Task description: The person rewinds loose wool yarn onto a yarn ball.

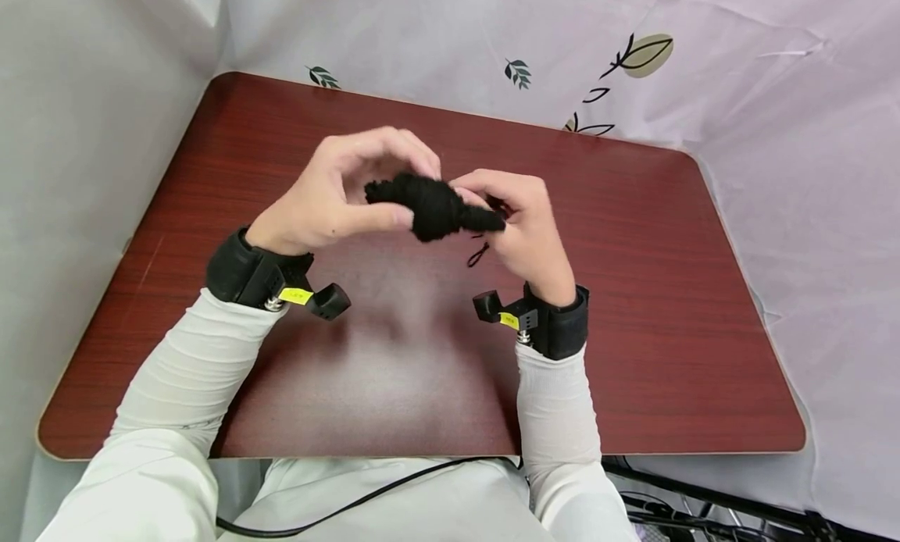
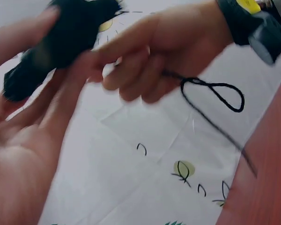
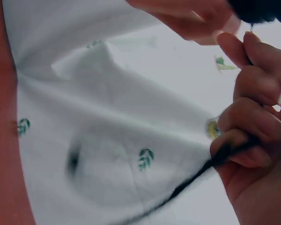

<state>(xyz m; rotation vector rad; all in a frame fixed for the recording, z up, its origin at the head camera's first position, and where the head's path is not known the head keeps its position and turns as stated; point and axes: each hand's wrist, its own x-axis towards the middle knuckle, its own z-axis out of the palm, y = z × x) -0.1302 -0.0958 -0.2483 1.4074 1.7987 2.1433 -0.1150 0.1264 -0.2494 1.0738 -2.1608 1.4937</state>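
Observation:
A fuzzy black bundle of yarn [image 1: 430, 208], thick in the middle with narrower ends, is held above the table. My left hand [image 1: 319, 194] grips it between the thumb on the near side and the fingers on the far side. Close against its right end is my right hand [image 1: 529, 226], its thumb and index finger pinched together beside the bundle. A black strand of yarn [image 2: 214, 126] passes through the curled fingers of that hand and hangs down with a small loop. In the right wrist view the strand [image 3: 178, 190] trails away, blurred.
The red-brown wooden table [image 1: 668, 308] lies beneath both hands. White cloth with leaf prints [image 1: 450, 26] stands behind it and at the sides. Each wrist wears a black strap with a camera [image 1: 329, 301]. A black cable [image 1: 366, 497] crosses the lap.

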